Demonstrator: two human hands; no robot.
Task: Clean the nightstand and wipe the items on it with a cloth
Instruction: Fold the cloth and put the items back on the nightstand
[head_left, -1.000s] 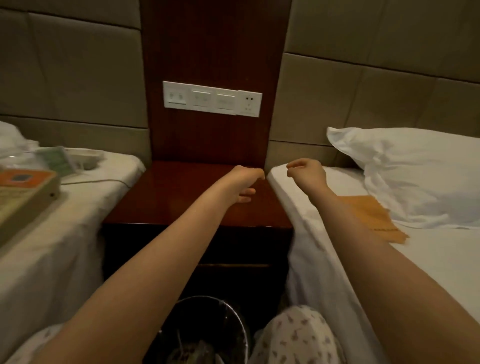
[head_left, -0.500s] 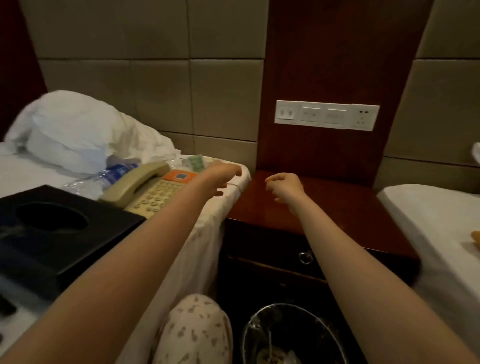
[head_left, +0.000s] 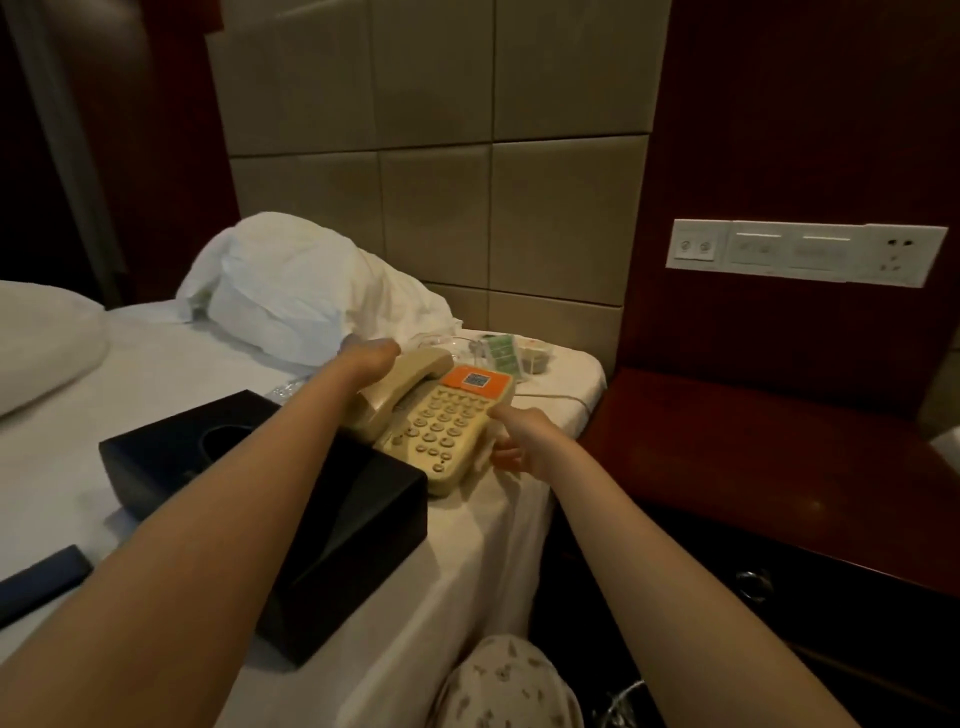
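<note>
A beige telephone with an orange label lies on the left bed, near its edge beside the nightstand. My left hand curls over the far side of the phone's handset. My right hand grips the right edge of the phone's base, thumb on top and fingers underneath. The dark red nightstand stands to the right with nothing on the part of its top that shows. No cloth is in view.
A black tissue box sits on the bed just in front of the phone. A green packet and small items lie behind the phone, whose cord trails toward the nightstand. A crumpled pillow, a wall switch panel and a bin rim are also there.
My view swung left from the nightstand to the left bed. Both hands moved from above the nightstand to the telephone and took hold of it.
</note>
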